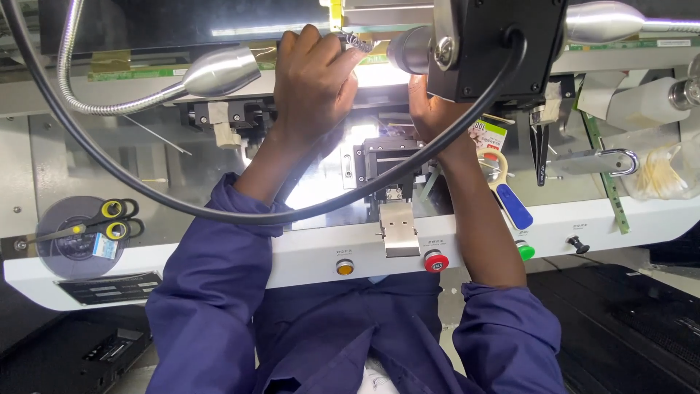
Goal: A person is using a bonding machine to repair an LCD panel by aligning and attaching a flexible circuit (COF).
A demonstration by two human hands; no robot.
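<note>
My left hand (313, 80) reaches up to the far side of the white machine bench (306, 252), its fingers curled on a small silvery part (360, 42) at the lit edge of a panel. My right hand (430, 109) is raised beside it, mostly hidden behind a black camera housing (496, 44); what its fingers do cannot be seen. Both arms wear dark blue sleeves. Between the forearms stands a black clamp block (390, 164) with a metal tongue (399, 230) in front of it.
A thick black cable (146, 186) loops across the bench. Two gooseneck lamps (219, 71) (605, 20) hang left and right. Yellow-handled scissors (109, 219) lie left; a blue-handled tool (514, 206), black tweezers (539, 149) and cotton swabs (660, 175) lie right. Amber, red and green buttons (435, 260) line the front.
</note>
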